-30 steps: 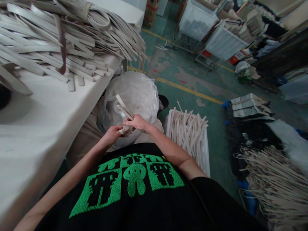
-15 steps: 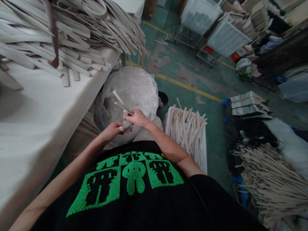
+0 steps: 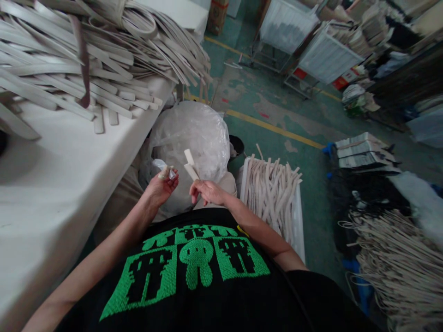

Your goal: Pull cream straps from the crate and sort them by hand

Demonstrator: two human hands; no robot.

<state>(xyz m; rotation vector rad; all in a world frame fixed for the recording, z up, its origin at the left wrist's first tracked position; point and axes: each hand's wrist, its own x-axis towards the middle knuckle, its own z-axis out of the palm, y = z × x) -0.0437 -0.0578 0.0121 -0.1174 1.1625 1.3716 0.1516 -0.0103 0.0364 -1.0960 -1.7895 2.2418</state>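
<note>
My right hand [image 3: 209,192] is closed on pale beige strips [image 3: 191,171]; their flat ends stick up past my fingers. To its left, my left hand [image 3: 162,186] pinches a small crumpled piece of clear plastic film [image 3: 159,163]. A beige wrap covers one finger or the thumb of that hand. The two hands are apart. Below and beyond them a large clear plastic bag [image 3: 197,129] bulges over a round container whose walls are hidden.
A white-covered table [image 3: 69,180] on the left bears a heap of flat beige strips [image 3: 104,60]. A white crate [image 3: 299,226] of strips stands at my right. Farther right lie bundled cords [image 3: 401,263]; wheeled bins [image 3: 330,53] stand at the back.
My hands have moved apart: the left draws back left with the plastic film, the right shifts slightly right and down with the strips. The strips now show their broad faces.
</note>
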